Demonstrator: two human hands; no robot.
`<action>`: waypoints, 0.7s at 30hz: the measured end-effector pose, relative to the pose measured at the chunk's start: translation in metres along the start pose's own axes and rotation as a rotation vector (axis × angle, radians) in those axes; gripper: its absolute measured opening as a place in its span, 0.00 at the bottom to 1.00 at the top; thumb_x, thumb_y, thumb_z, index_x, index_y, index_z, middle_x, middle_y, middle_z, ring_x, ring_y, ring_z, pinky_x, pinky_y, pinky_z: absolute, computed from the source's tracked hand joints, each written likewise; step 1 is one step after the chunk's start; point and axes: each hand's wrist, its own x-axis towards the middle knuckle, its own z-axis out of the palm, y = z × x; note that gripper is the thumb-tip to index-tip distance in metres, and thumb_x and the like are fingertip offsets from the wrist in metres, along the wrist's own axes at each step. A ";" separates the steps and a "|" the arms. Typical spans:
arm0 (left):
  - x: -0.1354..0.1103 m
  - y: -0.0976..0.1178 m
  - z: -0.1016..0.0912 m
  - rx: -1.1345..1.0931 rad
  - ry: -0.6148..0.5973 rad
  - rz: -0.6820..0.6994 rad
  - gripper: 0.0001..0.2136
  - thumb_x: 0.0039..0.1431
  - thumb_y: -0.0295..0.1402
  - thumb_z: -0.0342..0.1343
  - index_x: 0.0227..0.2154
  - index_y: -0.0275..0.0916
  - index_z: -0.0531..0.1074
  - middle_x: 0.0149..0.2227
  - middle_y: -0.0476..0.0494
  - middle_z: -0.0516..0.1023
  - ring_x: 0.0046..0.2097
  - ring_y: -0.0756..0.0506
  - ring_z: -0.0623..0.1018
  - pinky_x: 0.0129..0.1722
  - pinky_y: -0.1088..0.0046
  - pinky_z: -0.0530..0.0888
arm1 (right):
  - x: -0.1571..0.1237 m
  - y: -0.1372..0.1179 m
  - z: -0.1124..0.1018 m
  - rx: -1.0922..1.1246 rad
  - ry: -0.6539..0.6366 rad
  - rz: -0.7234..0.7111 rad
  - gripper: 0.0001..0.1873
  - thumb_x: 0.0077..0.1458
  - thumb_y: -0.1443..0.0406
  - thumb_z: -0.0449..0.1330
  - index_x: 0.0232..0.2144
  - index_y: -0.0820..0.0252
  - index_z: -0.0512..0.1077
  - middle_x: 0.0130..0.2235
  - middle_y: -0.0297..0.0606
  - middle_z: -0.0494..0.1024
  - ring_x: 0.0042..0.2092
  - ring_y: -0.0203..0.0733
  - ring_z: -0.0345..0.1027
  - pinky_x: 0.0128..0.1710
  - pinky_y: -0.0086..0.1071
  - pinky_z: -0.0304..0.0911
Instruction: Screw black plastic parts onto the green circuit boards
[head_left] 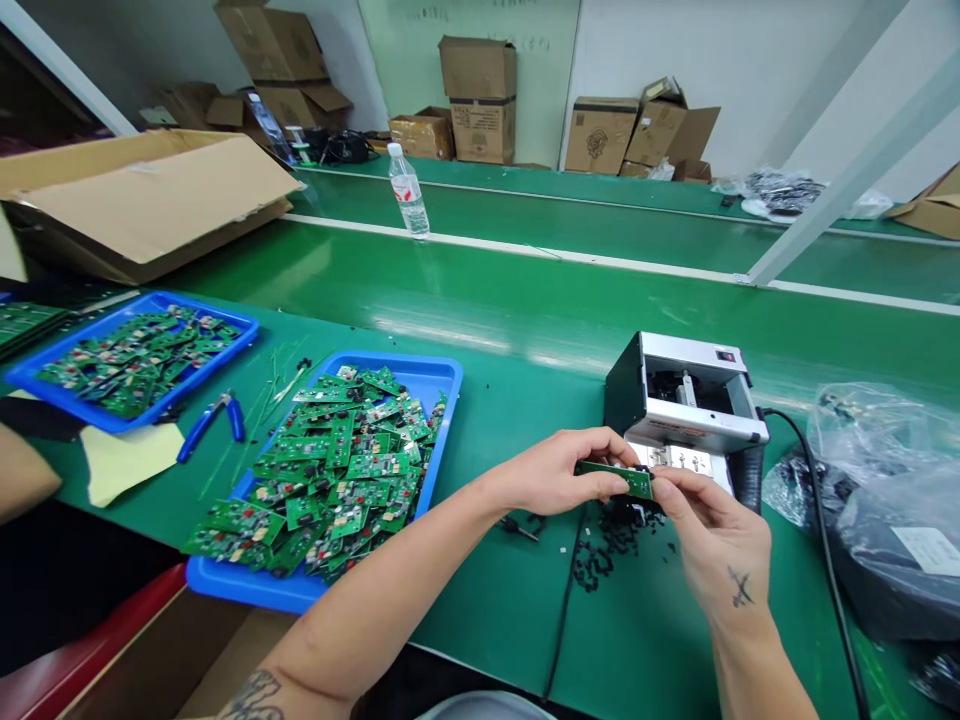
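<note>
My left hand (559, 472) and my right hand (712, 535) both pinch a small green circuit board (628, 479) between thumb and fingers, just in front of a small grey and black bench machine (686, 400). The right fingertips sit at the board's right end, where a small black part shows. Below the hands lies a scatter of small black parts (611, 545) on the green bench. A blue tray (439, 385) heaped with several green circuit boards stands to the left of my left forearm.
A second blue tray (45, 385) of boards sits far left, with blue-handled cutters (214, 420) and yellow paper (127, 460) beside it. A clear bag of black parts (885, 480) lies right. A water bottle (409, 195), an open carton (150, 195) and stacked boxes (480, 95) stand behind.
</note>
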 end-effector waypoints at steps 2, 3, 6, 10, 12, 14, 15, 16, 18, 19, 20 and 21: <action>0.000 -0.001 0.000 -0.020 0.004 -0.005 0.12 0.59 0.32 0.55 0.45 0.38 0.69 0.38 0.45 0.74 0.35 0.50 0.74 0.39 0.72 0.71 | -0.002 0.001 0.002 -0.010 0.056 -0.029 0.08 0.49 0.60 0.66 0.32 0.58 0.78 0.33 0.38 0.81 0.34 0.42 0.75 0.37 0.33 0.73; 0.001 -0.001 0.001 -0.024 0.013 -0.005 0.12 0.59 0.32 0.55 0.46 0.38 0.69 0.38 0.45 0.74 0.36 0.50 0.74 0.40 0.72 0.71 | -0.003 0.001 0.003 -0.016 0.085 -0.047 0.08 0.49 0.61 0.66 0.32 0.58 0.78 0.33 0.38 0.81 0.34 0.41 0.75 0.38 0.33 0.73; 0.001 -0.002 0.001 -0.025 0.038 0.004 0.13 0.59 0.32 0.55 0.47 0.38 0.69 0.40 0.44 0.75 0.38 0.49 0.74 0.41 0.71 0.71 | -0.005 0.001 0.005 -0.010 0.106 -0.086 0.07 0.49 0.62 0.66 0.32 0.57 0.78 0.34 0.37 0.80 0.34 0.41 0.75 0.39 0.32 0.72; 0.001 -0.001 0.001 -0.024 0.035 0.033 0.13 0.59 0.31 0.54 0.47 0.38 0.70 0.43 0.42 0.76 0.41 0.48 0.75 0.43 0.72 0.71 | -0.005 0.002 0.004 0.066 0.005 -0.051 0.06 0.50 0.63 0.66 0.32 0.57 0.78 0.33 0.37 0.80 0.35 0.41 0.75 0.39 0.33 0.72; 0.001 0.001 0.001 0.003 0.031 0.041 0.12 0.59 0.31 0.54 0.46 0.39 0.72 0.44 0.43 0.76 0.43 0.47 0.75 0.44 0.72 0.71 | -0.003 0.005 0.003 0.085 -0.021 -0.034 0.06 0.50 0.62 0.66 0.32 0.58 0.77 0.33 0.37 0.80 0.33 0.41 0.75 0.37 0.34 0.73; 0.000 0.002 0.000 0.038 0.026 0.044 0.11 0.59 0.30 0.54 0.44 0.39 0.73 0.44 0.44 0.77 0.43 0.47 0.75 0.45 0.72 0.70 | -0.001 0.008 0.002 0.106 -0.046 -0.018 0.07 0.50 0.61 0.65 0.31 0.58 0.77 0.33 0.38 0.80 0.32 0.42 0.75 0.35 0.35 0.73; 0.000 0.002 0.000 0.050 0.026 0.044 0.10 0.59 0.30 0.54 0.44 0.39 0.73 0.43 0.44 0.77 0.43 0.47 0.75 0.45 0.72 0.70 | 0.000 0.010 0.001 0.117 -0.058 -0.013 0.07 0.50 0.61 0.65 0.31 0.58 0.77 0.33 0.38 0.80 0.31 0.42 0.75 0.35 0.35 0.73; 0.001 0.002 0.000 0.054 0.025 0.040 0.10 0.59 0.30 0.54 0.43 0.39 0.73 0.42 0.44 0.77 0.42 0.47 0.75 0.45 0.72 0.70 | 0.001 0.012 0.001 0.126 -0.069 -0.009 0.07 0.50 0.61 0.65 0.31 0.58 0.77 0.33 0.38 0.80 0.32 0.42 0.75 0.36 0.36 0.73; 0.001 0.001 -0.001 0.037 0.015 0.027 0.10 0.59 0.30 0.55 0.43 0.39 0.73 0.41 0.44 0.77 0.40 0.48 0.74 0.43 0.72 0.71 | 0.002 0.016 0.002 0.140 -0.081 -0.008 0.08 0.50 0.61 0.65 0.31 0.58 0.77 0.34 0.39 0.80 0.33 0.42 0.74 0.36 0.36 0.73; 0.001 0.000 -0.001 0.018 0.004 0.021 0.10 0.59 0.31 0.55 0.44 0.38 0.73 0.41 0.44 0.77 0.39 0.48 0.74 0.42 0.72 0.71 | 0.002 0.017 0.003 0.146 -0.081 -0.011 0.08 0.50 0.61 0.65 0.31 0.58 0.77 0.34 0.39 0.80 0.33 0.42 0.74 0.36 0.36 0.73; 0.001 -0.001 -0.001 -0.002 -0.007 0.016 0.10 0.59 0.31 0.55 0.44 0.38 0.73 0.40 0.44 0.77 0.38 0.48 0.74 0.41 0.72 0.71 | 0.002 0.019 0.003 0.152 -0.078 -0.015 0.07 0.50 0.61 0.66 0.31 0.58 0.77 0.34 0.39 0.80 0.34 0.43 0.74 0.37 0.36 0.72; 0.001 -0.001 -0.001 -0.022 -0.015 0.015 0.10 0.59 0.32 0.55 0.44 0.38 0.72 0.39 0.44 0.76 0.38 0.49 0.74 0.40 0.73 0.71 | 0.002 0.020 0.004 0.159 -0.073 -0.021 0.07 0.50 0.61 0.66 0.31 0.58 0.77 0.34 0.40 0.79 0.35 0.43 0.74 0.37 0.36 0.72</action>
